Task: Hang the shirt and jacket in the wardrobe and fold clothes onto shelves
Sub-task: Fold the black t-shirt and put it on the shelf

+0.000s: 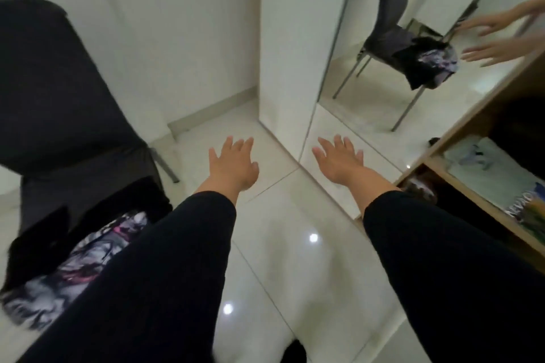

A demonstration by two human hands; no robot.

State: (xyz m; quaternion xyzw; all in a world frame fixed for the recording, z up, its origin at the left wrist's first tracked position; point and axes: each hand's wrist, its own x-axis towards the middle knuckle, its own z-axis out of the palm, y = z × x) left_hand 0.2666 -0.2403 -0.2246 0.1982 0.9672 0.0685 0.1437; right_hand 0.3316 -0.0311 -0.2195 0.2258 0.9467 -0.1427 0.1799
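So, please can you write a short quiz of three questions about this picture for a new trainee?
1. True or false: the left hand holds a garment.
2. Where do the patterned clothes lie? A) on the chair B) on the floor C) on a shelf
3. Fill in: the mirror reflects the chair and both ____.

Key: 1. False; it and the right hand are open and empty. 2. A. 3. hands.
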